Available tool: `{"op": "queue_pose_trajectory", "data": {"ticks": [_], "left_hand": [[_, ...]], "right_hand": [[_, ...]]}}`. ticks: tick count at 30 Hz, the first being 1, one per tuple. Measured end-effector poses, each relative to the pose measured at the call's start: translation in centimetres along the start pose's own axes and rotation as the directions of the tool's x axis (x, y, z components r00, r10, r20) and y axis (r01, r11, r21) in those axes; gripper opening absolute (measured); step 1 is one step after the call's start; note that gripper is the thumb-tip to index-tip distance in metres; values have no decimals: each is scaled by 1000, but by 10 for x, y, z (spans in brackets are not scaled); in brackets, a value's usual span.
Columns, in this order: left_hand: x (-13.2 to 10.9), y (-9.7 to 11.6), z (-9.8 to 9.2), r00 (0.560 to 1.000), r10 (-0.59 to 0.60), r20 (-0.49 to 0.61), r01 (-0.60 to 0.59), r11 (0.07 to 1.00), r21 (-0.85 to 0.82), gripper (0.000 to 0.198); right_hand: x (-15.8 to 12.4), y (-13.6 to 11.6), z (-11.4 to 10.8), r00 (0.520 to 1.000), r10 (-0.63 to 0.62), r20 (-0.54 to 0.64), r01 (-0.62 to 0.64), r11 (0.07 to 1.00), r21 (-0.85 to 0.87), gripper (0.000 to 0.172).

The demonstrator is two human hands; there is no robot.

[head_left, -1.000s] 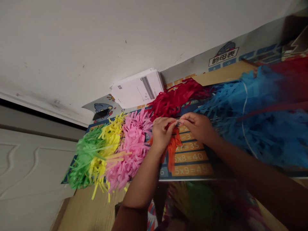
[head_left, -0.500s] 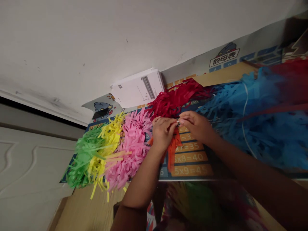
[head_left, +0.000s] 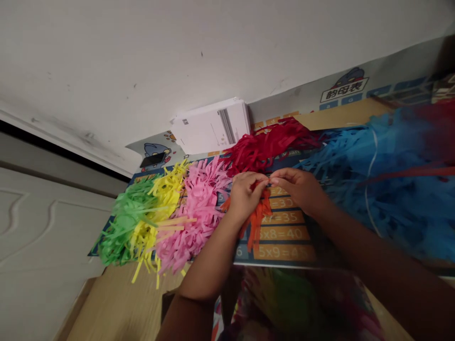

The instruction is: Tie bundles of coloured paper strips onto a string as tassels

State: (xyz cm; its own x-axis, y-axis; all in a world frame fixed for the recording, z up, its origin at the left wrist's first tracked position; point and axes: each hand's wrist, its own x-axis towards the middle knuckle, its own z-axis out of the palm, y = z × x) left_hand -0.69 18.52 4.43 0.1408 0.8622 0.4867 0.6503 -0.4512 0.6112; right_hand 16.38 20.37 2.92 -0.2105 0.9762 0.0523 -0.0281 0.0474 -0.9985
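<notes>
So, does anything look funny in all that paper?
Yes, a long red paper strip lies across the blue paper fringe, so one colour sits on top of another there. A thin white string also curves over the blue, and it doesn't look like paper fringe.

A bunch of orange paper strips [head_left: 255, 222] held in the left hand [head_left: 244, 199] on a multiplication chart [head_left: 280, 233]
The narrow, crinkled strips are gathered at the top under the curled fingers, and their uneven ends are left splayed downward across the multiplication chart, short of its lower edge. A few red paper strips [head_left: 254, 186] are caught in at the top of the bunch. The gathered top is met by the fingertips of the right hand [head_left: 301, 192]; anything pinched there is too small to be made out.
</notes>
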Motion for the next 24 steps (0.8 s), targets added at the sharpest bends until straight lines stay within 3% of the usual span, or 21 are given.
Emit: {"op": "queue_pose_trajectory", "data": {"ticks": [6,11,14,17,19,24], "left_hand": [[0,-2,-1,999,-2,39,5,998,-65,12],[-1,-2,4,986,-147,75,161,957,-241,8],[-2,-3,10,960,-262,95,277,858,-433,13],[-1,-4,13,899,-377,224,431,662,-614,20],[-1,-4,12,851,-427,305,515,571,-639,25],[0,1,7,817,-463,344,568,540,-621,38]], "right_hand": [[-1,-2,0,995,-99,-10,97,984,-148,16],[1,5,-1,988,-152,-22,145,969,-200,19],[4,10,-2,983,-173,-56,160,968,-191,22],[3,9,-1,968,-243,-62,222,945,-241,23],[1,7,0,953,-300,-34,276,913,-301,26],[-1,7,1,953,-303,-16,280,897,-341,22]]}}
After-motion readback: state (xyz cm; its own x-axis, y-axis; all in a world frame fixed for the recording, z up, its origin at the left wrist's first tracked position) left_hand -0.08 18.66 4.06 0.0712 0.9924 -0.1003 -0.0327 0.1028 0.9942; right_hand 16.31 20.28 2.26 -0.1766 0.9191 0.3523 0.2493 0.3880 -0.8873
